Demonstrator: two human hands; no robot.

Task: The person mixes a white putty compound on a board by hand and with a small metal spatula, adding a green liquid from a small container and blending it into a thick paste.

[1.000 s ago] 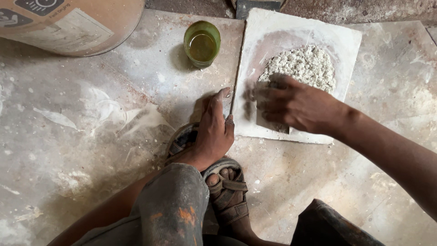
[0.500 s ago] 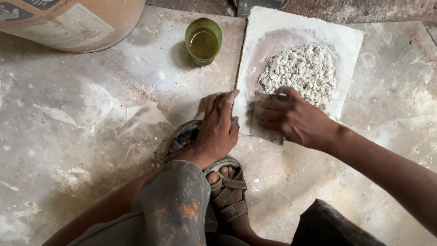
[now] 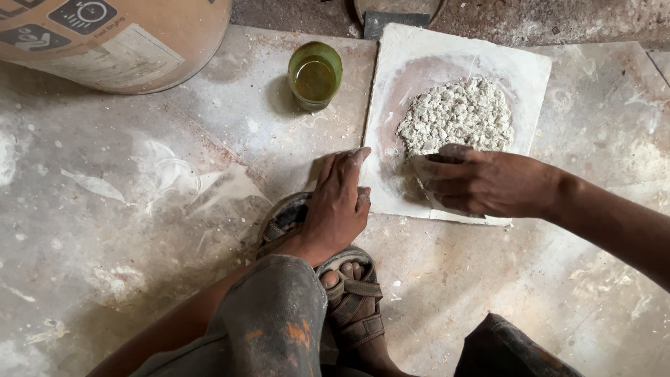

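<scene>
A white square board (image 3: 419, 56) lies on the dusty floor with a mound of lumpy white paste (image 3: 457, 115) on it. My right hand (image 3: 481, 183) grips a flat scraper blade (image 3: 422, 171) at the near edge of the mound, its blade mostly hidden under my fingers. My left hand (image 3: 338, 206) rests flat on the floor, fingertips pressing the board's left edge. A green cup (image 3: 315, 75) with yellowish liquid stands just left of the board.
A large tan drum (image 3: 118, 38) lies at the top left. My sandalled foot (image 3: 349, 293) and paint-stained knee (image 3: 272, 321) are below my left hand. A dark flat object (image 3: 391, 21) sits beyond the board. The floor is smeared with white residue.
My right hand has drawn the scraper back from the mound toward the board's near edge. My left hand stays on the board's left edge.
</scene>
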